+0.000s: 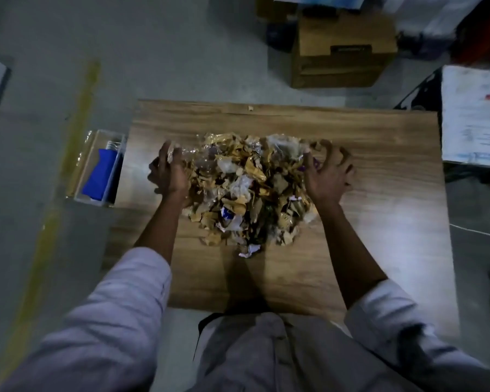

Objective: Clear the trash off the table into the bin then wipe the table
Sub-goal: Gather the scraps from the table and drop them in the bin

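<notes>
A heap of trash (246, 188), brown paper scraps, clear plastic and white bits, lies in the middle of the wooden table (379, 222). My left hand (169, 171) presses against the heap's left side, fingers spread over clear plastic. My right hand (327, 172) rests at the heap's right side with its fingers curled and apart, touching the scraps. A clear rectangular bin (96, 168) stands on the floor off the table's left edge, with a blue object (99, 176) inside. One small scrap (249, 108) lies alone near the far edge.
A cardboard box (343, 52) sits on the floor beyond the table. A white paper-covered object (470, 117) stands at the right of the table. A yellow line (77, 131) runs along the grey floor on the left.
</notes>
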